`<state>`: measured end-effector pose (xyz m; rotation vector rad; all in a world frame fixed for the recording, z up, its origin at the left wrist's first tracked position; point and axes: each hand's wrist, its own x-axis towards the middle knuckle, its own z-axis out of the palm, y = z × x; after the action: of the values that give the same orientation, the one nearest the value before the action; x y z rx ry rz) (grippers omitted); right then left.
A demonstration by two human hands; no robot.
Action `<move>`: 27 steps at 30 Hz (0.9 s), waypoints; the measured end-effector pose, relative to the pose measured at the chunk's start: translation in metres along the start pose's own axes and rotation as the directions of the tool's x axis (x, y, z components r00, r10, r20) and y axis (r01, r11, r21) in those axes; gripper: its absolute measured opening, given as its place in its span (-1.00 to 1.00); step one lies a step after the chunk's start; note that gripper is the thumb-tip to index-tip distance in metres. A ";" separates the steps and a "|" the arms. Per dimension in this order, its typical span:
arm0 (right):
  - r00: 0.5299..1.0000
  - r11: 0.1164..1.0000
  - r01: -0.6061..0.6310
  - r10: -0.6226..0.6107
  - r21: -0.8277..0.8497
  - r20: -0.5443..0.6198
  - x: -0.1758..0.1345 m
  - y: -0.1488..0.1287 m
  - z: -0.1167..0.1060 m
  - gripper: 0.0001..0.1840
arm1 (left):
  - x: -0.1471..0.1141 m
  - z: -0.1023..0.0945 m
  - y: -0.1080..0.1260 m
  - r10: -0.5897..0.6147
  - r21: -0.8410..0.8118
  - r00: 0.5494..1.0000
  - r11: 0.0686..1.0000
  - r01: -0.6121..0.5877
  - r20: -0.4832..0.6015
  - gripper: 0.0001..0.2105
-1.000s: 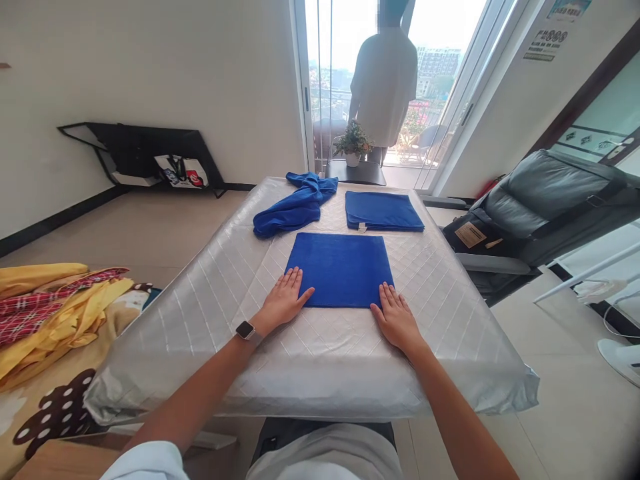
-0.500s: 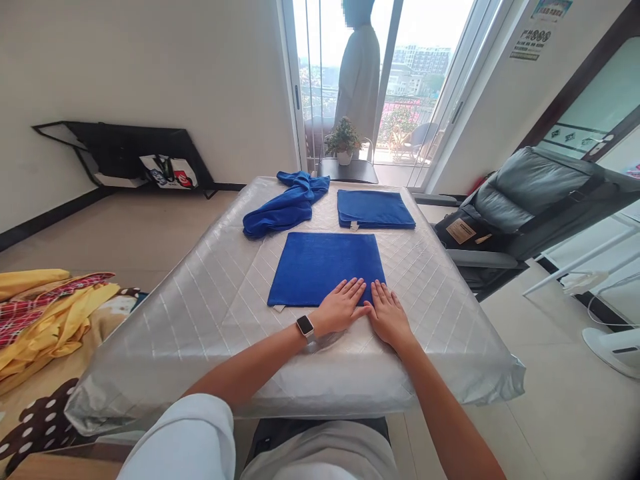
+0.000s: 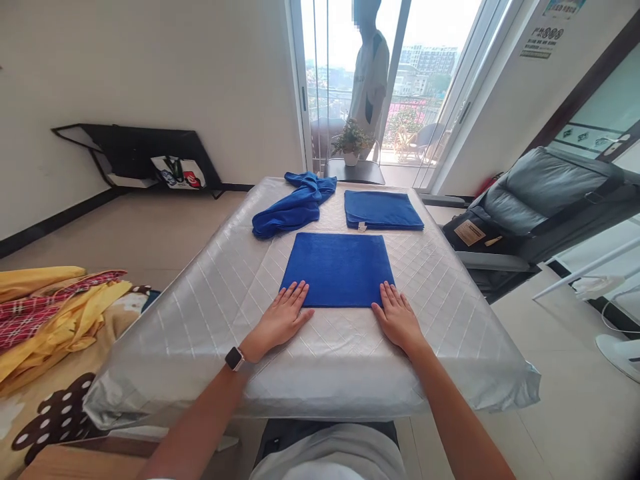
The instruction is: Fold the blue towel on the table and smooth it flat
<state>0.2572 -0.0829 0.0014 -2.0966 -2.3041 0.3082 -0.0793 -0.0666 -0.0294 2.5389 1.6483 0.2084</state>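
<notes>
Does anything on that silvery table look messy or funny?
Yes, the crumpled blue cloth at the far left of the table. It's bunched up, while the folded blue cloth beside it and the flat blue cloth touched by the left hand and right hand lie neat.

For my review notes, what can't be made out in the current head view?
In the head view:
Near left corner of the flat, rectangular blue cloth: hidden by the left hand.
Fine print on the dark-lettered wall notice: too small.
Rest of the crumpled yellow fabric: cut off by the left edge.
</notes>
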 end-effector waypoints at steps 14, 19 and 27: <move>1.000 0.998 0.004 -0.003 -0.056 0.010 0.002 0.003 -0.004 -0.22 | -0.012 -0.024 0.017 0.124 -0.058 0.937 0.987 -0.151 -0.326 -0.68; 1.000 0.996 0.015 -0.015 -0.084 0.000 0.026 0.003 -0.029 -0.24 | -0.010 -0.026 0.018 0.125 -0.066 0.931 0.985 -0.156 -0.342 -0.68; 0.998 0.998 0.006 -0.009 -0.061 -0.056 0.103 -0.008 -0.041 -0.24 | -0.011 -0.028 0.019 0.110 -0.094 0.936 0.984 -0.149 -0.336 -0.70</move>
<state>0.2443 0.0235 0.0300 -2.0945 -2.3173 0.1794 -0.0711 -0.0839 0.0005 2.6324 1.5097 0.7580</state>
